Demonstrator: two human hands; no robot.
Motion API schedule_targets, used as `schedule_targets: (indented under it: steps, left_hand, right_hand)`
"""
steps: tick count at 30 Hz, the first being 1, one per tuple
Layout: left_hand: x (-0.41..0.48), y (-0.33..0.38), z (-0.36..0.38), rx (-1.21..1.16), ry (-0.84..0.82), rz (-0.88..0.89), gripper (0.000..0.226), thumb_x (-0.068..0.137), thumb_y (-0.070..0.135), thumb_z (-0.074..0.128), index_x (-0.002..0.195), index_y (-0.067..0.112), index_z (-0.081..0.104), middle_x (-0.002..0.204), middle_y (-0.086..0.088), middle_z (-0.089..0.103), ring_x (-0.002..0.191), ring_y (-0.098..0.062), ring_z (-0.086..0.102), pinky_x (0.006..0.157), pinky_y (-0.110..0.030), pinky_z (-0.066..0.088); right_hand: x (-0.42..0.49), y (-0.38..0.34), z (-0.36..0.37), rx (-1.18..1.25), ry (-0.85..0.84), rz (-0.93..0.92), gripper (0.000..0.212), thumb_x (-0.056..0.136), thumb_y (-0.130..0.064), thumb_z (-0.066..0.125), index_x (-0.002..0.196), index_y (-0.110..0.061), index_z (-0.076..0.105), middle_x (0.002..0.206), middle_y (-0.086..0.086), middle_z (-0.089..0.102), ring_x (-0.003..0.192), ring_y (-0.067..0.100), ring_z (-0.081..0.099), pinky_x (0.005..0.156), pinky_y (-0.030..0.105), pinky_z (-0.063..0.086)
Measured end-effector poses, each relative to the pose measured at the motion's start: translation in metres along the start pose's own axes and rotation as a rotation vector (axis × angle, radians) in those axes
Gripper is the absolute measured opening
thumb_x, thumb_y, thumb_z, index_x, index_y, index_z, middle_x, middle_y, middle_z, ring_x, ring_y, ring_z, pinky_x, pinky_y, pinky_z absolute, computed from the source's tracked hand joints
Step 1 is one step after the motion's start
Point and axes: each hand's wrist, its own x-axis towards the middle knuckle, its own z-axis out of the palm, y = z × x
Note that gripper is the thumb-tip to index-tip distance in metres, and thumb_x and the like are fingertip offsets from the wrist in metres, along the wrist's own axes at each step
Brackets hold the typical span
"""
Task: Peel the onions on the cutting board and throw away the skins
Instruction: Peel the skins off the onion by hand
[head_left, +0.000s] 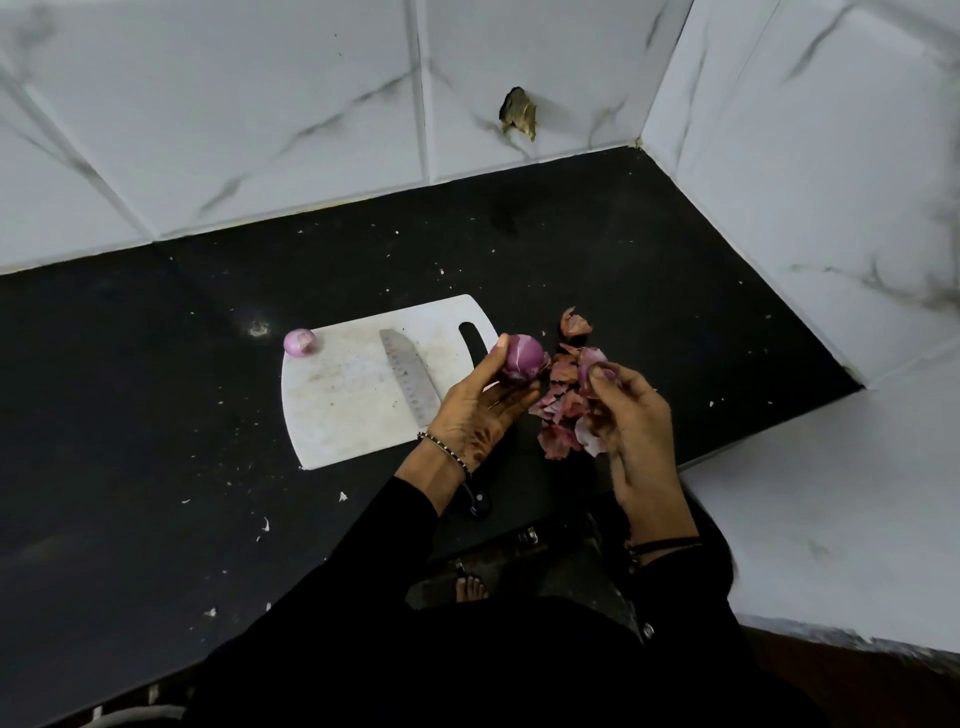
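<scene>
The left hand curls round a red onion at the cutting board's right edge; the right hand pinches a peeled skin above the pile of skins on the surface. A second onion sits on the board's far-left corner

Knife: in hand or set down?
Set down. The knife lies blade-flat on the cutting board, handle past its near edge; left hand holds an onion, right hand pinches skin.

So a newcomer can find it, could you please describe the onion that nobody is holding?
Find the white cutting board on the black counter. The onion sits at its far left corner; unlike the other onion, no hand holds it.
</scene>
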Motion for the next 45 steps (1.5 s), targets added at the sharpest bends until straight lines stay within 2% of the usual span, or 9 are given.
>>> schedule_targets:
  steps: [3, 8, 11, 16, 20, 29, 32, 38, 45]
  left_hand:
    - [0.000, -0.002, 0.000, -0.021, 0.035, -0.025, 0.046, 0.088, 0.041, 0.066, 0.116, 0.006, 0.061, 0.120, -0.020, 0.063, 0.094, -0.025, 0.069, 0.078, -0.032, 0.060]
    - [0.001, -0.004, -0.001, -0.012, 0.024, -0.063, 0.063, 0.085, 0.050, 0.065, 0.129, 0.006, 0.057, 0.127, -0.020, 0.060, 0.093, -0.027, 0.068, 0.067, -0.032, 0.058]
    - [-0.001, -0.004, -0.001, 0.000, 0.027, -0.072, 0.061, 0.085, 0.050, 0.064, 0.128, 0.007, 0.057, 0.122, -0.020, 0.061, 0.085, -0.025, 0.069, 0.064, -0.032, 0.058]
    - [-0.001, -0.005, 0.000, 0.046, 0.002, -0.093, 0.064, 0.084, 0.050, 0.067, 0.130, 0.007, 0.057, 0.115, -0.017, 0.063, 0.081, -0.024, 0.068, 0.068, -0.032, 0.057]
    - [-0.004, -0.005, 0.004, 0.047, -0.074, -0.113, 0.060, 0.085, 0.045, 0.066, 0.131, 0.007, 0.056, 0.122, -0.019, 0.063, 0.097, -0.028, 0.067, 0.082, -0.037, 0.058]
    - [-0.012, -0.008, 0.011, 0.171, -0.135, -0.165, 0.047, 0.092, 0.043, 0.058, 0.127, 0.012, 0.057, 0.107, -0.014, 0.068, 0.078, -0.021, 0.070, 0.065, -0.032, 0.056]
    - [-0.008, -0.010, 0.010, 0.205, -0.098, -0.166, 0.053, 0.088, 0.046, 0.061, 0.128, 0.012, 0.056, 0.104, -0.014, 0.064, 0.071, -0.021, 0.068, 0.064, -0.032, 0.055]
    - [-0.006, -0.008, 0.009, 0.182, -0.099, -0.150, 0.046, 0.092, 0.045, 0.057, 0.126, 0.013, 0.059, 0.101, -0.013, 0.066, 0.066, -0.018, 0.070, 0.056, -0.027, 0.055]
    - [-0.009, -0.008, 0.013, 0.176, -0.158, -0.162, 0.031, 0.095, 0.042, 0.052, 0.113, 0.019, 0.064, 0.088, -0.009, 0.074, 0.065, -0.016, 0.070, 0.053, -0.022, 0.053]
  right_hand:
    - [0.003, 0.006, -0.004, -0.210, 0.094, -0.098, 0.004, 0.092, -0.026, 0.068, 0.095, -0.027, 0.071, 0.089, -0.009, 0.074, 0.090, 0.007, 0.071, 0.087, 0.033, 0.058]
    - [0.004, 0.011, -0.006, -0.489, 0.115, -0.173, 0.021, 0.087, -0.040, 0.072, 0.106, -0.033, 0.064, 0.113, -0.012, 0.056, 0.103, 0.005, 0.060, 0.082, 0.020, 0.049]
    - [0.002, 0.009, -0.005, -0.562, 0.077, -0.248, 0.018, 0.086, -0.043, 0.071, 0.098, -0.047, 0.059, 0.119, -0.015, 0.049, 0.113, 0.006, 0.054, 0.093, 0.028, 0.050]
    - [0.000, 0.003, 0.006, -0.367, -0.057, -0.235, 0.023, 0.084, -0.039, 0.075, 0.105, -0.038, 0.067, 0.123, -0.014, 0.057, 0.107, -0.004, 0.060, 0.091, 0.023, 0.052]
    - [-0.001, 0.007, 0.017, -0.330, -0.173, -0.168, 0.041, 0.079, -0.043, 0.077, 0.116, -0.032, 0.064, 0.129, -0.007, 0.059, 0.114, 0.009, 0.061, 0.080, 0.021, 0.053]
    - [-0.001, 0.006, 0.023, -0.279, -0.090, -0.132, 0.025, 0.090, -0.049, 0.064, 0.111, -0.035, 0.062, 0.117, -0.009, 0.064, 0.103, 0.009, 0.066, 0.069, 0.021, 0.057]
    - [0.000, 0.007, 0.020, -0.228, -0.091, -0.168, 0.017, 0.098, -0.040, 0.057, 0.104, -0.026, 0.065, 0.114, -0.003, 0.067, 0.103, 0.014, 0.068, 0.081, 0.031, 0.058]
    - [0.002, 0.008, 0.011, -0.277, -0.196, -0.239, 0.022, 0.088, -0.030, 0.073, 0.108, -0.024, 0.070, 0.127, -0.002, 0.062, 0.112, 0.010, 0.064, 0.088, 0.029, 0.057]
    - [-0.002, 0.008, 0.017, -0.235, -0.156, -0.195, 0.020, 0.086, -0.027, 0.075, 0.105, -0.022, 0.071, 0.101, -0.015, 0.072, 0.094, 0.002, 0.070, 0.075, 0.023, 0.059]
